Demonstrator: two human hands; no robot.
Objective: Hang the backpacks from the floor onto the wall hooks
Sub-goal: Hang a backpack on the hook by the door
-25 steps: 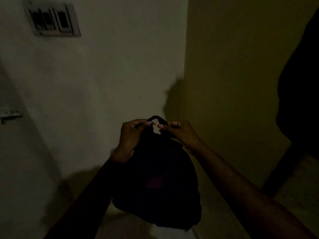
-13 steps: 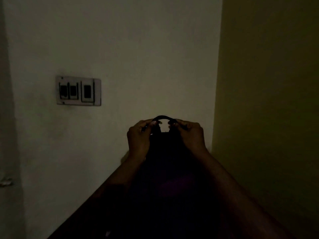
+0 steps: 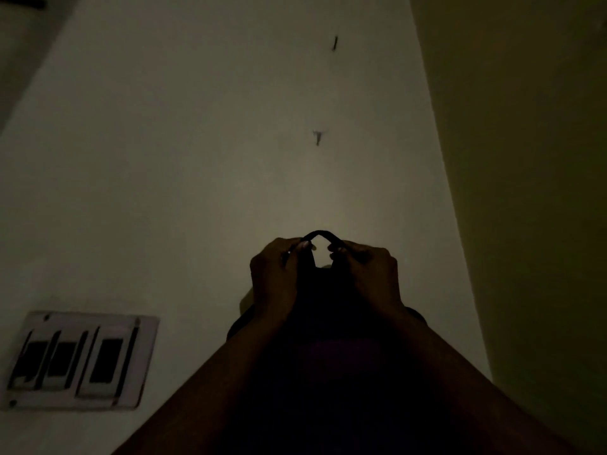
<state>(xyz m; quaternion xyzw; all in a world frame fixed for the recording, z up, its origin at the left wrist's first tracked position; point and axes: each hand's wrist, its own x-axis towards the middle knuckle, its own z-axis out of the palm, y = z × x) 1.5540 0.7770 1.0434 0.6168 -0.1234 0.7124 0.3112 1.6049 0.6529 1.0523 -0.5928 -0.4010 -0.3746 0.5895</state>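
Note:
A dark backpack (image 3: 328, 339) hangs between my forearms, close to the white wall. My left hand (image 3: 276, 277) and my right hand (image 3: 368, 274) each pinch one end of its top loop (image 3: 320, 233), which arches open between them. Straight above the loop a small wall hook (image 3: 317, 138) sticks out of the wall, well clear of the loop. Higher up is a second hook (image 3: 335, 43). The room is dim and the lower part of the bag is lost in shadow.
A switch plate (image 3: 75, 362) with three dark switches is fixed to the wall at lower left. On the right a yellowish wall (image 3: 525, 192) meets the white one in a corner.
The view has tilted up the wall and both hands have lifted the backpack with it. The switch plate has dropped to lower left and the two hooks have come into sight.

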